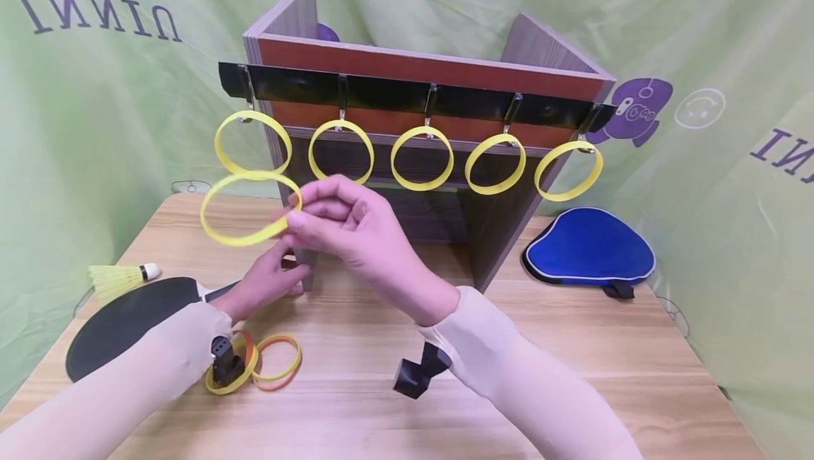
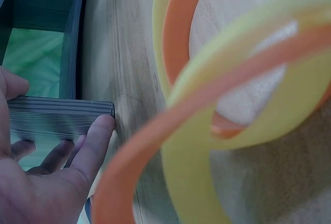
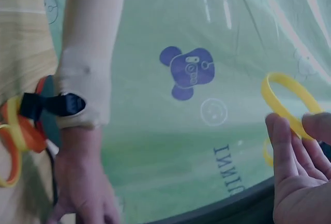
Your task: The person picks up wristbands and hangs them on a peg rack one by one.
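The right hand (image 1: 356, 220) pinches a yellow ring (image 1: 267, 234) between thumb and fingers, just below the leftmost hook (image 1: 249, 89); this looks like hanging rings, the next move likely calling for a lift. The left wrist view shows the left hand (image 2: 51, 185) gripping a rack panel (image 2: 57, 115), fingers the head view partly hides.

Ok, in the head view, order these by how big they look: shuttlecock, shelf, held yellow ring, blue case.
1. Shelf
2. Blue case
3. Held yellow ring
4. Shuttlecock

The ring seems nearer the camera than the shuttlecock, which may enlarge it.
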A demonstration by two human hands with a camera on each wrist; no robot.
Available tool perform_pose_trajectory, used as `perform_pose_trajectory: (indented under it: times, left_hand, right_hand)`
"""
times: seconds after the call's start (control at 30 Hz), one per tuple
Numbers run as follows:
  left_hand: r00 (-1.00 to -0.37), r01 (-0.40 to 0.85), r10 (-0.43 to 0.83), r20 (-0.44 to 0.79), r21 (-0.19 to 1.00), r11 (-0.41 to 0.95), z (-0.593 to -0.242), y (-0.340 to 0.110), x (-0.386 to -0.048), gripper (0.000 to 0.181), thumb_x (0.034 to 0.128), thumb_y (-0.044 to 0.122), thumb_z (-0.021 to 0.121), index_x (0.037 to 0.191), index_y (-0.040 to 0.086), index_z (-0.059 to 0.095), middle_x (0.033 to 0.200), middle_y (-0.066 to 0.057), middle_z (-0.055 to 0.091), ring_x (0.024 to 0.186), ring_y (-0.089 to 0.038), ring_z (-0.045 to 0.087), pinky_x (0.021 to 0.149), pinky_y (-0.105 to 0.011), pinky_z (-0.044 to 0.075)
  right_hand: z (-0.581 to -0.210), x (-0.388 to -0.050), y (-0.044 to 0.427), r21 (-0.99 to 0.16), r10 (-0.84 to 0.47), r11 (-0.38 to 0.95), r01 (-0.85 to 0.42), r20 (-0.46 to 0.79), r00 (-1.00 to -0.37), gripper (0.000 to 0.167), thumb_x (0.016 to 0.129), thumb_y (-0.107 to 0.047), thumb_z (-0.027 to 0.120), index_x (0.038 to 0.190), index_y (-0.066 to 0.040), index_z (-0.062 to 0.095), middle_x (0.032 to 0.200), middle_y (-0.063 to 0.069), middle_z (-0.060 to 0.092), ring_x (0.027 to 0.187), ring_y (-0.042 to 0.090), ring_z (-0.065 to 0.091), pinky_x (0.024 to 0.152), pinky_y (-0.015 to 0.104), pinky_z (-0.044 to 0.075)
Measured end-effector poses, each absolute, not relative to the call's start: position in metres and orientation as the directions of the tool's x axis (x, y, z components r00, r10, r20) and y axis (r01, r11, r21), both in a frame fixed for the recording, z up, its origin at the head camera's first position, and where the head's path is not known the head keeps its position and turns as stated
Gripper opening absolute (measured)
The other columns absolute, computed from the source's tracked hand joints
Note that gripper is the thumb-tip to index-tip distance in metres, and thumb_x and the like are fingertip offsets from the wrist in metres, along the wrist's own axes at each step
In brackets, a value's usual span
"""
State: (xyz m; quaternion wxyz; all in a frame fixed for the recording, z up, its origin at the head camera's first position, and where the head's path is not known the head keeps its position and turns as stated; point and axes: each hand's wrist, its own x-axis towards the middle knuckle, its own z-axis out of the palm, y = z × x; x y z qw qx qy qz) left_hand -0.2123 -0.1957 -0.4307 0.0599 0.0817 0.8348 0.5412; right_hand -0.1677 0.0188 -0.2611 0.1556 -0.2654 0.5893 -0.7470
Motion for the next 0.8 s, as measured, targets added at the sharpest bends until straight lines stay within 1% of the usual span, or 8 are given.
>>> perform_pose_trajectory:
  times: [0.07,0.13,0.3,0.33,0.47,0.57,0.7,0.8]
  left_hand:
    - [-0.981,0.055,0.192,-0.03,0.905,0.422,-0.431,-0.196,-0.212,0.06,0.0987,0.014,0.063,0.152,0.001,0.038,0.141,-0.029,0.052,0.122,-0.042,0.063,0.082,-0.029,0.062]
    - [-0.98,0.056,0.195,-0.03,0.905,0.423,-0.431,-0.196,-0.212,0.059,0.0994,0.014,0.062,0.152,0.002,0.038,0.143,-0.029,0.052,0.127,-0.044,0.06,0.084,-0.031,0.062]
    - [-0.978,0.066,0.208,-0.026,0.903,0.425,-0.428,-0.197,-0.212,0.056,0.1005,0.014,0.061,0.151,0.004,0.039,0.143,-0.03,0.051,0.128,-0.046,0.059,0.085,-0.034,0.062]
    - [-0.977,0.069,0.21,-0.025,0.901,0.429,-0.428,-0.197,-0.213,0.057,0.1007,0.014,0.061,0.152,0.004,0.038,0.143,-0.03,0.051,0.128,-0.046,0.059,0.086,-0.035,0.062]
    - [-0.976,0.058,0.216,-0.041,0.899,0.434,-0.43,-0.198,-0.213,0.059,0.1017,0.015,0.062,0.155,0.007,0.037,0.145,-0.029,0.05,0.13,-0.047,0.057,0.088,-0.039,0.063]
    - [-0.974,0.041,0.218,-0.061,0.9,0.434,-0.43,-0.198,-0.212,0.061,0.1024,0.017,0.063,0.157,0.011,0.035,0.147,-0.027,0.049,0.132,-0.046,0.056,0.091,-0.042,0.063]
    - [-0.973,0.038,0.22,-0.064,0.902,0.429,-0.429,-0.198,-0.212,0.061,0.1024,0.018,0.063,0.156,0.011,0.036,0.147,-0.026,0.049,0.131,-0.045,0.056,0.092,-0.043,0.063]
    - [-0.974,0.04,0.22,-0.061,0.903,0.427,-0.428,-0.198,-0.213,0.059,0.1022,0.018,0.063,0.155,0.01,0.037,0.147,-0.026,0.049,0.131,-0.045,0.057,0.091,-0.042,0.064]
  right_hand:
    - [-0.256,-0.169,0.013,-0.954,-0.515,-0.286,-0.088,0.23,-0.826,0.018,0.098,0.005,0.065,0.116,0.003,0.06,0.12,0.035,0.07,0.085,0.007,0.075,0.098,0.04,0.062]
    - [-0.252,-0.17,0.008,-0.944,-0.486,-0.316,-0.097,0.249,-0.838,0.018,0.098,0.006,0.065,0.115,0.002,0.06,0.121,0.036,0.069,0.085,0.006,0.075,0.098,0.04,0.062]
    - [-0.247,-0.174,-0.004,-0.914,-0.421,-0.394,-0.093,0.27,-0.866,0.016,0.098,0.006,0.065,0.111,-0.001,0.059,0.122,0.037,0.067,0.084,0.007,0.075,0.1,0.04,0.061]
    - [-0.246,-0.175,-0.006,-0.907,-0.411,-0.411,-0.089,0.271,-0.87,0.015,0.099,0.006,0.065,0.111,-0.002,0.059,0.123,0.037,0.067,0.086,0.009,0.076,0.1,0.041,0.061]
    - [-0.244,-0.18,-0.011,-0.884,-0.374,-0.46,-0.077,0.272,-0.887,0.015,0.099,0.006,0.064,0.109,-0.005,0.06,0.125,0.037,0.066,0.087,0.01,0.077,0.101,0.041,0.06]
    - [-0.245,-0.183,-0.015,-0.878,-0.35,-0.471,-0.083,0.272,-0.896,0.015,0.098,0.006,0.065,0.108,-0.005,0.06,0.12,0.035,0.069,0.085,0.008,0.075,0.1,0.041,0.06]
    - [-0.247,-0.185,-0.018,-0.883,-0.331,-0.458,-0.099,0.273,-0.903,0.016,0.097,0.006,0.068,0.105,-0.006,0.06,0.106,0.026,0.073,0.081,0.008,0.075,0.098,0.041,0.061]
    - [-0.248,-0.186,-0.019,-0.901,-0.332,-0.419,-0.109,0.264,-0.906,0.017,0.096,0.004,0.07,0.105,-0.006,0.06,0.104,0.024,0.074,0.084,0.015,0.079,0.097,0.04,0.062]
